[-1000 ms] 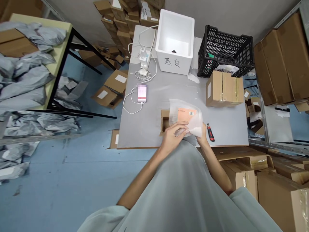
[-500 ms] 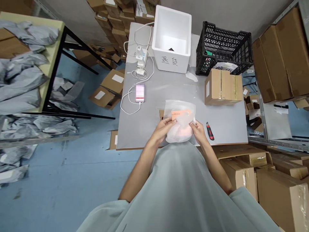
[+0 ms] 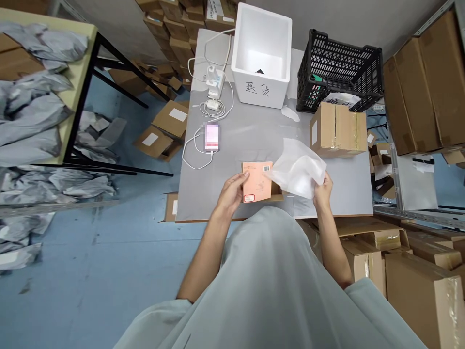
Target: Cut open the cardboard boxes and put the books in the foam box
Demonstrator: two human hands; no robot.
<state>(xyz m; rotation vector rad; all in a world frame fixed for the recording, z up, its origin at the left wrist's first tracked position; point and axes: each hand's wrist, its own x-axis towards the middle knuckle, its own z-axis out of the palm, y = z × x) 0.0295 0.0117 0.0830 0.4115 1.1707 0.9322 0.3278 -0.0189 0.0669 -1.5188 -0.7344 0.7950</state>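
An orange book (image 3: 258,183) with a barcode and a red-outlined label is in my left hand (image 3: 232,192), thumb on its face and fingers behind its left edge. My right hand (image 3: 323,191) grips the lower right corner of a translucent white foam pouch (image 3: 301,169), which spreads out to the left toward the book. The pouch's left tip lies close to the book's right edge; whether they touch I cannot tell. Below and behind the book, a piece of brown cardboard (image 3: 277,196) shows on the grey table (image 3: 250,138).
A white foam box (image 3: 261,92) and a black crate (image 3: 339,68) stand at the table's back. A taped carton (image 3: 337,131) sits at right. Left are a phone (image 3: 211,137) on a cable and a power strip (image 3: 215,85). Cartons (image 3: 421,291) crowd the lower right.
The orange book has come out of the white pouch. My right hand has moved right with the pouch, and my left hand has shifted slightly left with the book. The utility knife is hidden now.
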